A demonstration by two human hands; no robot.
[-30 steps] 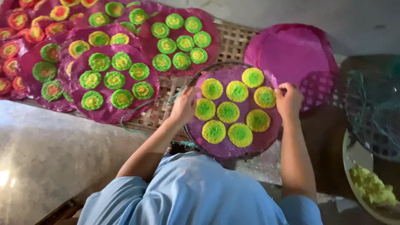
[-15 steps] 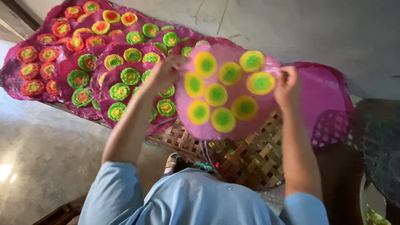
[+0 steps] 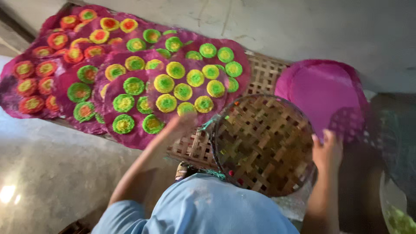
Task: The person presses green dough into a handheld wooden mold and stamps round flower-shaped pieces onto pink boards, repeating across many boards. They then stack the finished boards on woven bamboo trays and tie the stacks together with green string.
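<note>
Seen from above: a round woven bamboo tray (image 3: 264, 145), bare of its load, held between two hands over the near right end of a woven drying rack (image 3: 264, 73). Right hand (image 3: 328, 149) at the tray's right rim, fingers curled over the edge in a grasp. Left hand (image 3: 182, 123) blurred at the tray's left rim, just near the closest purple sheet (image 3: 190, 89); cannot tell whether its fingers are clenched on the rim or released.

Spread across the rack to the left and far side: overlapping purple sheets, each carrying round rice-noodle cakes. Green-and-yellow cakes (image 3: 182, 92) on the near sheets, red-and-orange cakes (image 3: 56, 41) on the far left ones. Plain pink round sheets (image 3: 320, 86) stacked at the right, just beyond the tray. Pale blue shirt (image 3: 203, 208) at the bottom of the view; grey concrete floor (image 3: 52, 173) to the near left.

Judged from the view, best handled by keeping the tray level and both rims firmly gripped, clear of the freshly laid sheet, so that the edge does not drag across the cakes or shift the sheet out of its overlap. Worth lifting straight up and toward the near side rather than sliding over the rack.
</note>
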